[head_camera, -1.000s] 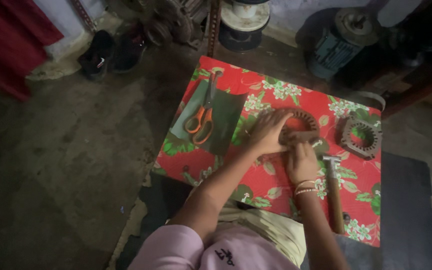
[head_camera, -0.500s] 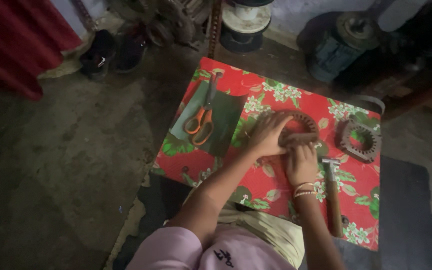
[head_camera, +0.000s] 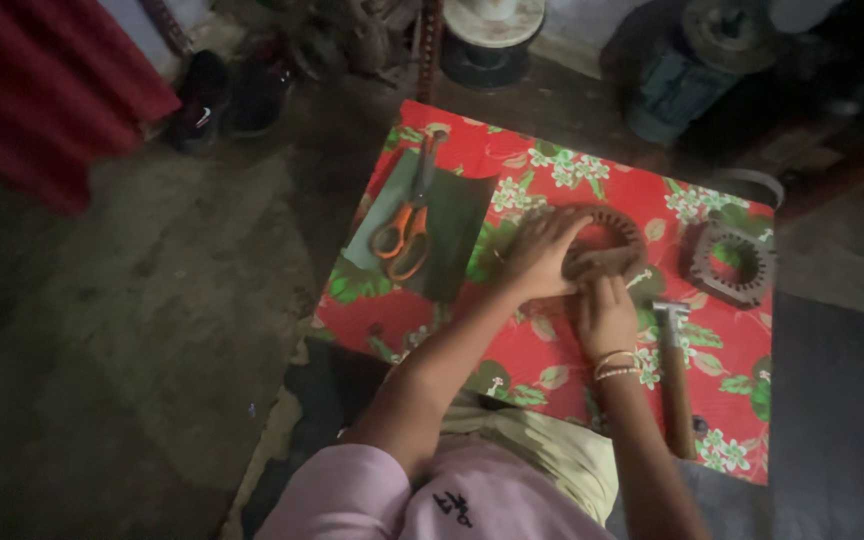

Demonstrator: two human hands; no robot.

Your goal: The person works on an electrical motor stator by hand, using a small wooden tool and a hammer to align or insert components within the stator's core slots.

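A round brown ring-shaped part with slots [head_camera: 612, 235] lies on a red flowered cloth [head_camera: 552, 170] spread on the floor. My left hand [head_camera: 537, 255] rests flat on the ring's left side, fingers spread over it. Just below the ring, my right hand [head_camera: 607, 315] presses against its near edge, with bangles on the wrist. Whether either hand grips the ring cannot be made out. A hammer with a wooden handle [head_camera: 674, 375] lies to the right of my right hand.
Orange-handled scissors [head_camera: 402, 235] lie on dark green sheets [head_camera: 452, 235] at the cloth's left. A second square metal ring part [head_camera: 732, 265] sits at the right. Shoes [head_camera: 222, 100], a wire spool [head_camera: 487, 35] and a motor body [head_camera: 692, 70] stand behind the cloth.
Both hands stay on the ring, shifting only slightly. The view has tilted a little.
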